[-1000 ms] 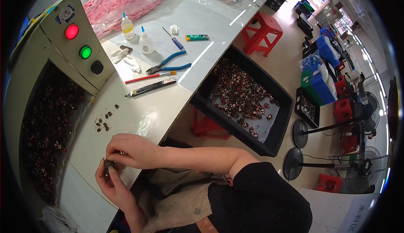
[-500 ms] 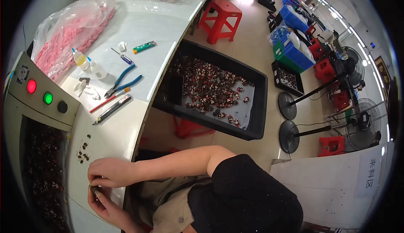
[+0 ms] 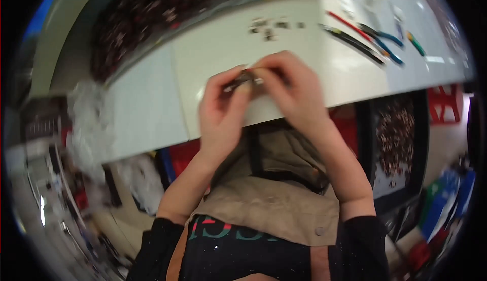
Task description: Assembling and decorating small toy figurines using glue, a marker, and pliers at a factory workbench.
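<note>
Over the near edge of the white table (image 3: 152,103), my two hands meet with the fingertips together. My left hand (image 3: 221,108) is closed around a small dark piece (image 3: 242,78) with pale spots, whose exact kind is blurred and partly covered by fingers. My right hand (image 3: 299,91) pinches at the same piece from the other side, thumb and forefinger on its right end. Beyond the hands, several small dark bits (image 3: 269,26) lie scattered on the tabletop.
At the back left, a machine opening holds a mass of dark red-brown pieces (image 3: 152,17). Pliers with blue handles (image 3: 383,40), a red stick (image 3: 349,25) and a black cutter knife (image 3: 355,45) lie right. A black bin (image 3: 366,144) of small pieces stands below the table's right side.
My view has swung from the right-hand side to straight down in front of me, blurring the picture. Both hands stay together on the small dark piece.
</note>
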Tool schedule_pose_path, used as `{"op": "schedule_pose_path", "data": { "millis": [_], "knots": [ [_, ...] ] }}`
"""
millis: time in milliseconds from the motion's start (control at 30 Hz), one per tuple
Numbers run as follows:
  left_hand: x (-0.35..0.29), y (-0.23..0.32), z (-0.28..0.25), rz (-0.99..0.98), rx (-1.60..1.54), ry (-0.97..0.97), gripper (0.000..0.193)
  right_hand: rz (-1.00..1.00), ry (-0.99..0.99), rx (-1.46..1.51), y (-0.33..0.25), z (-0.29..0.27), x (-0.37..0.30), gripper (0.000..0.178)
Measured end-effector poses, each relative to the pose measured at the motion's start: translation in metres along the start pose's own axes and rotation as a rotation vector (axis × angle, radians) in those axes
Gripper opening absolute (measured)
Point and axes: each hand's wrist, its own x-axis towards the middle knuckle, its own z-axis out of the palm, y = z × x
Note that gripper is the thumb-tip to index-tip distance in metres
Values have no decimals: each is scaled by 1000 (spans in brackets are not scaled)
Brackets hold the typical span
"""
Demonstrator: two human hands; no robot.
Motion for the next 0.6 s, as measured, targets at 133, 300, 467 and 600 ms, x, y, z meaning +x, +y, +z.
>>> {"op": "schedule_pose_path", "data": {
  "millis": [133, 300, 467, 600],
  "knots": [
    [-4, 3, -8, -14, -80, -27, 27, 38, -54, 48, 0, 8, 2, 8],
    [-2, -5, -2, -25, -118, -6, 28, 57, -81, 0, 10, 4, -2, 9],
    [-2, -10, 11, -14, -171, -22, 28, 27, -95, 5, 16, -11, -6, 10],
    [-1, -16, 24, -40, -191, -69, 27, 18, -91, 36, 26, -25, -7, 10]
  ]
}}
